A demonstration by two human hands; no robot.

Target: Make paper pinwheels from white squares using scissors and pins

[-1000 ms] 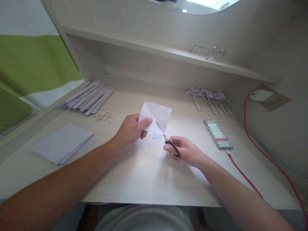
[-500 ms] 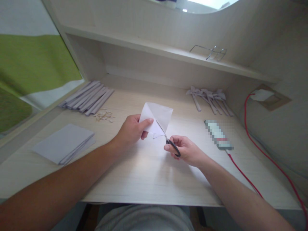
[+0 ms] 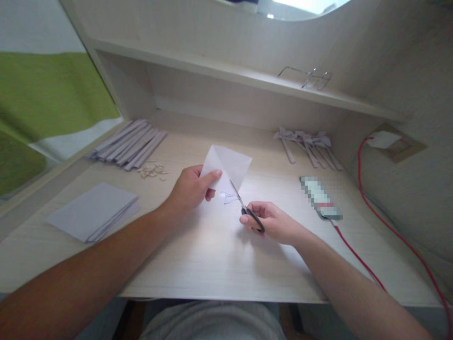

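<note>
Head view: left hand (image 3: 189,189) pinched the folded white paper (image 3: 226,167) by its left edge, held above the table (image 3: 212,255) mid-scene. Right hand (image 3: 271,222) gripped the black-handled scissors (image 3: 247,210), blades into the paper's lower edge. Vs 0.5 s ago, paper tipped slightly left & blades sat further in; hands approx. same spot. Paper stack (image 3: 94,210) lay near left, blurred phone (image 3: 320,197) w/ red cable (image 3: 357,257) at right.
</note>
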